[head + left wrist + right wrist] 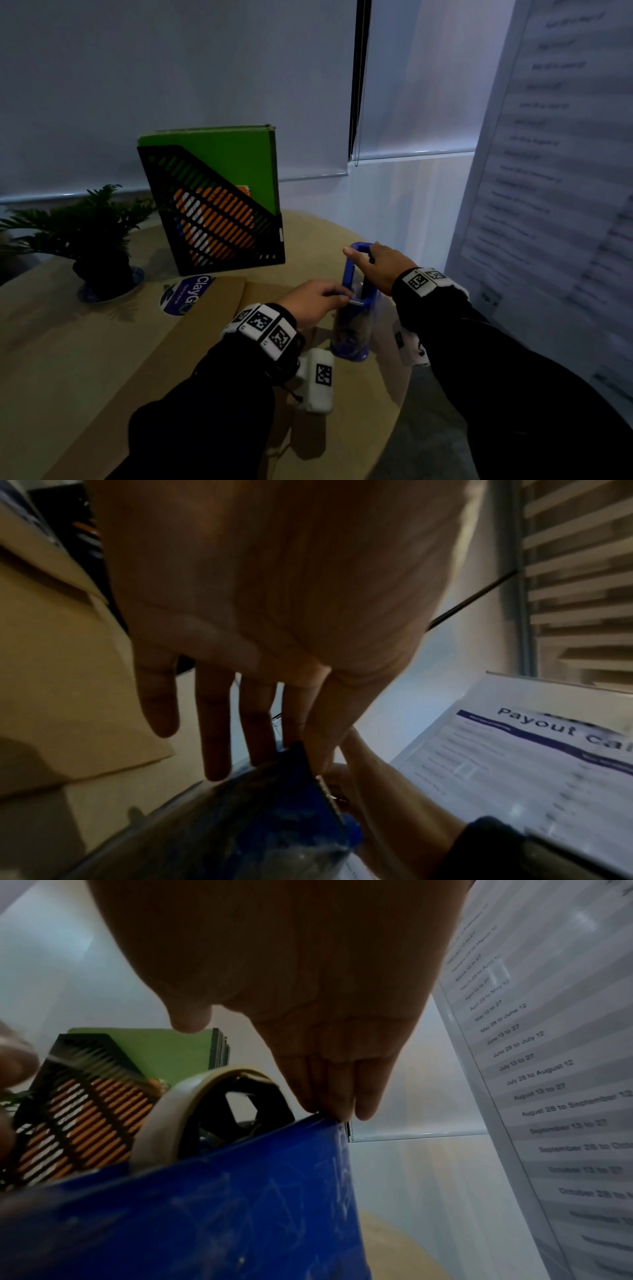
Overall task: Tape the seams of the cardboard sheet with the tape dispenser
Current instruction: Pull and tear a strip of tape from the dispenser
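Both hands' fingers grip the blue tape dispenser (356, 298), left hand (313, 301) seemingly pinching.

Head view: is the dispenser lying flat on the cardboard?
No. Both hands hold the dispenser upright, off the right edge of the cardboard.

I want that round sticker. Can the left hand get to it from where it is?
Probably yes. The left hand is at the tape dispenser, and only bare cardboard sheet lies between it and the sticker.

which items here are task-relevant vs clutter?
Job:
tape dispenser, held by left hand and right hand
cardboard sheet

Lying about:
potted plant
file holder with green folder
wall chart
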Demonstrator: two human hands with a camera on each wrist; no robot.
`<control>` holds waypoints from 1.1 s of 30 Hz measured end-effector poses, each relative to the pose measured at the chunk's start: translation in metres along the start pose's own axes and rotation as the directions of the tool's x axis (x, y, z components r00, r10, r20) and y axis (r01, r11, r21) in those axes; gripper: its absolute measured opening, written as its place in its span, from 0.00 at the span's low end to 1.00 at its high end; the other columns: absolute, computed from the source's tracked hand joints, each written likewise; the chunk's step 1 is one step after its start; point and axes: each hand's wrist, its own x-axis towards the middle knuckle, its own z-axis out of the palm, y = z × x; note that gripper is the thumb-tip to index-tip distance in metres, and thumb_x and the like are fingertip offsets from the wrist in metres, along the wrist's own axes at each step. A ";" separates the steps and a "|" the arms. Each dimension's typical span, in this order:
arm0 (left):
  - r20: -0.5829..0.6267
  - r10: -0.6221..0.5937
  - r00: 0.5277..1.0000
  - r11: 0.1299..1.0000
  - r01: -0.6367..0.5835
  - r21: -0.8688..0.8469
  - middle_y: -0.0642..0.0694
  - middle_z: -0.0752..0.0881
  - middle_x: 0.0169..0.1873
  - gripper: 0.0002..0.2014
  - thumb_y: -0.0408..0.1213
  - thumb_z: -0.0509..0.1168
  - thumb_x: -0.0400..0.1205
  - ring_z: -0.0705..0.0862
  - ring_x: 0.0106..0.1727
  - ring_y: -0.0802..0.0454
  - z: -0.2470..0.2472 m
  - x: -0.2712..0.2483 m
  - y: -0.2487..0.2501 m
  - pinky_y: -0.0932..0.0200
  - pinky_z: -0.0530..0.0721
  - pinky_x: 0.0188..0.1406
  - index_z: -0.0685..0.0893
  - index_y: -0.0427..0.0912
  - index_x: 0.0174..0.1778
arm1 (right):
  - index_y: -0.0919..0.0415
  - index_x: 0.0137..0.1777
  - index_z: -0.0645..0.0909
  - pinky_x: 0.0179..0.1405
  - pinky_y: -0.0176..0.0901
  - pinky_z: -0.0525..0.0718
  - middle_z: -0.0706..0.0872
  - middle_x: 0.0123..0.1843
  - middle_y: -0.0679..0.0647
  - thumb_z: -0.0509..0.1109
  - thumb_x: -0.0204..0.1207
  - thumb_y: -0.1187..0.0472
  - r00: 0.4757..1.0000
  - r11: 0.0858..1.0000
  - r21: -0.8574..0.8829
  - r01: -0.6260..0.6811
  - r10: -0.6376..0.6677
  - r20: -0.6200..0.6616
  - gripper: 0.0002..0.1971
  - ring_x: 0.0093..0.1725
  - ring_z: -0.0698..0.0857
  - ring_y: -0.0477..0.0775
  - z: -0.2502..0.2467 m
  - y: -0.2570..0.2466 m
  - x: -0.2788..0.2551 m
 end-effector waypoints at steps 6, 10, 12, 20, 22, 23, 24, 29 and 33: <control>-0.048 -0.136 0.989 0.972 0.124 -0.200 0.46 0.84 0.53 0.12 0.31 0.60 0.84 0.80 0.59 0.50 0.006 0.000 0.006 0.63 0.76 0.47 0.86 0.37 0.59 | 0.59 0.26 0.70 0.38 0.45 0.71 0.72 0.26 0.53 0.46 0.76 0.26 0.999 0.999 -0.024 0.032 -0.032 -0.010 0.36 0.27 0.74 0.52 -0.002 0.001 0.000; -0.094 -0.251 0.963 0.945 0.222 -0.242 0.45 0.87 0.58 0.12 0.42 0.66 0.78 0.82 0.63 0.43 0.009 0.004 0.010 0.53 0.75 0.56 0.88 0.43 0.52 | 0.59 0.29 0.72 0.41 0.45 0.71 0.73 0.28 0.52 0.46 0.76 0.27 1.000 0.999 -0.028 0.029 -0.029 0.003 0.35 0.32 0.76 0.55 -0.003 0.001 -0.001; -0.105 -0.312 0.944 0.920 0.273 -0.283 0.48 0.87 0.57 0.13 0.48 0.67 0.76 0.82 0.58 0.47 0.011 0.005 0.013 0.49 0.76 0.60 0.89 0.46 0.49 | 0.60 0.32 0.75 0.40 0.45 0.71 0.75 0.29 0.53 0.46 0.76 0.27 0.999 0.999 -0.019 0.034 -0.034 0.007 0.37 0.33 0.77 0.55 -0.003 0.002 0.000; -0.170 -0.352 0.920 0.872 0.257 -0.418 0.43 0.88 0.50 0.15 0.43 0.73 0.76 0.83 0.45 0.48 0.019 0.007 0.023 0.53 0.81 0.52 0.88 0.35 0.51 | 0.59 0.36 0.77 0.43 0.46 0.72 0.77 0.34 0.53 0.45 0.76 0.26 1.000 1.000 0.003 0.025 -0.025 -0.010 0.36 0.38 0.78 0.57 0.000 0.004 0.002; -0.177 -0.370 0.912 0.860 0.264 -0.437 0.44 0.89 0.52 0.19 0.46 0.73 0.73 0.84 0.47 0.49 0.017 0.010 0.025 0.52 0.81 0.57 0.89 0.37 0.54 | 0.63 0.48 0.81 0.47 0.46 0.73 0.80 0.47 0.57 0.46 0.76 0.27 1.000 1.000 0.003 0.014 -0.014 -0.002 0.39 0.44 0.79 0.58 -0.001 0.004 0.001; -0.180 -0.385 0.905 0.854 0.275 -0.442 0.45 0.89 0.53 0.22 0.50 0.74 0.70 0.85 0.51 0.48 0.015 0.010 0.025 0.50 0.83 0.60 0.89 0.39 0.55 | 0.64 0.53 0.81 0.49 0.46 0.73 0.81 0.52 0.59 0.46 0.76 0.27 1.000 1.000 0.002 0.010 -0.010 0.002 0.40 0.47 0.79 0.58 -0.001 0.004 0.001; -0.180 -0.393 0.902 0.850 0.281 -0.446 0.45 0.89 0.54 0.25 0.52 0.75 0.67 0.85 0.53 0.46 0.015 0.010 0.024 0.45 0.83 0.61 0.88 0.40 0.55 | 0.65 0.56 0.81 0.50 0.46 0.74 0.82 0.56 0.60 0.46 0.76 0.27 1.000 1.000 -0.001 0.009 -0.009 0.004 0.40 0.49 0.80 0.59 -0.001 0.004 0.000; -0.160 -0.387 0.908 0.829 0.267 -0.491 0.43 0.86 0.58 0.44 0.60 0.77 0.49 0.83 0.57 0.41 0.015 0.004 0.017 0.37 0.86 0.58 0.87 0.37 0.58 | 0.62 0.46 0.78 0.46 0.46 0.73 0.80 0.46 0.57 0.45 0.75 0.26 1.000 1.000 -0.015 0.011 -0.011 0.008 0.38 0.44 0.80 0.59 -0.001 0.005 0.003; -0.141 -0.377 0.915 0.824 0.262 -0.503 0.42 0.84 0.60 0.41 0.56 0.77 0.54 0.80 0.60 0.41 0.013 -0.003 0.019 0.37 0.86 0.57 0.85 0.34 0.60 | 0.61 0.36 0.77 0.41 0.46 0.74 0.78 0.35 0.54 0.45 0.73 0.24 1.000 1.000 -0.007 0.017 -0.017 0.000 0.39 0.38 0.81 0.58 0.003 0.007 0.006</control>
